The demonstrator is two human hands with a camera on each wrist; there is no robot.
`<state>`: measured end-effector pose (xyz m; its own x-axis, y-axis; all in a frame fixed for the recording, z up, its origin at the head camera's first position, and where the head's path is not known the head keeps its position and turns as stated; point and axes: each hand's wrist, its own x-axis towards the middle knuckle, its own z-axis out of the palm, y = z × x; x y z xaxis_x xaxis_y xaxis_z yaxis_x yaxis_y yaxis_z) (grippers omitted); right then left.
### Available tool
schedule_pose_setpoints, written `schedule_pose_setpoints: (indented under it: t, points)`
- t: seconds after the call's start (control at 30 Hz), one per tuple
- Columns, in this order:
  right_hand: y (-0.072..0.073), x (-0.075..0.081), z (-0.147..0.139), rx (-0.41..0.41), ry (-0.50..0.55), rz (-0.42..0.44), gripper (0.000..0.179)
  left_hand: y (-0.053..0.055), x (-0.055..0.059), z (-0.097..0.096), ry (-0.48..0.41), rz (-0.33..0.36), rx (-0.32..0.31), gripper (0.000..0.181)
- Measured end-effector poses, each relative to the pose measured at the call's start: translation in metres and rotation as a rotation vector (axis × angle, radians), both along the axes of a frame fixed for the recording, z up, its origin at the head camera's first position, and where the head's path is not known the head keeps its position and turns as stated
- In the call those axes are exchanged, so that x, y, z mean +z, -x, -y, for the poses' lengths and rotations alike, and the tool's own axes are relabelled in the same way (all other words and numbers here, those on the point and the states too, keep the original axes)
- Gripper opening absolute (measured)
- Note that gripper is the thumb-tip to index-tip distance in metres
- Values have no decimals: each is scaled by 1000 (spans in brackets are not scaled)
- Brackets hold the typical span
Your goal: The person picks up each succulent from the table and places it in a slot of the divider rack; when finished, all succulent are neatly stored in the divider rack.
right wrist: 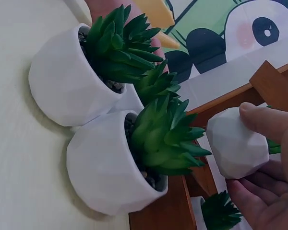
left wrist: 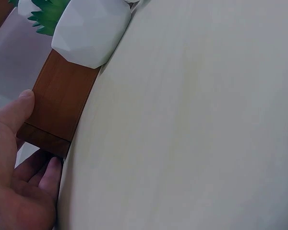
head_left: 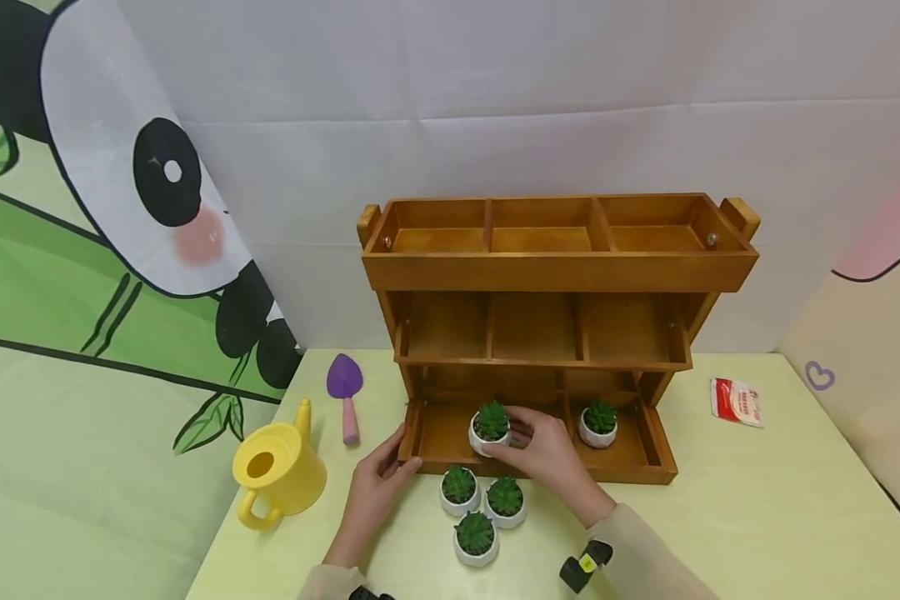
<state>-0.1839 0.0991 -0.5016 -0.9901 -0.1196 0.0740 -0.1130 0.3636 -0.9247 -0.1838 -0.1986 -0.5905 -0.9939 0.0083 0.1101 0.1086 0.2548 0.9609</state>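
My right hand (head_left: 543, 450) pinches a small potted succulent (head_left: 491, 423) by its white faceted pot, over the bottom tier of a brown wooden shelf (head_left: 558, 273). In the right wrist view the thumb is on one side of that pot (right wrist: 236, 143) and the fingers on the other. My left hand (head_left: 375, 483) grips the front left corner of the bottom tier; the left wrist view has the thumb on the wooden board (left wrist: 57, 100). A second succulent (head_left: 598, 423) sits in the tier's right part. Three more, such as this front one (head_left: 476, 537), stand clustered before the shelf.
A yellow watering can (head_left: 285, 467) stands at the left, with a toy trowel (head_left: 347, 396) of purple blade and pink handle behind it. Right of the shelf lies a red and white packet (head_left: 737, 402). A printed cloth (head_left: 330, 167) hangs behind the table.
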Motion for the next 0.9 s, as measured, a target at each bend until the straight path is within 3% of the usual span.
schedule_pose_setpoints:
  t: [0.43, 0.9]
  points:
    - [19, -2, 24, 48, -51, -20, 65, 0, 1, 0, -22, -8, 1, 63]
    - [39, -7, 45, 74, -203, -36, 67, -1, 2, -1, 10, -16, 6, 63]
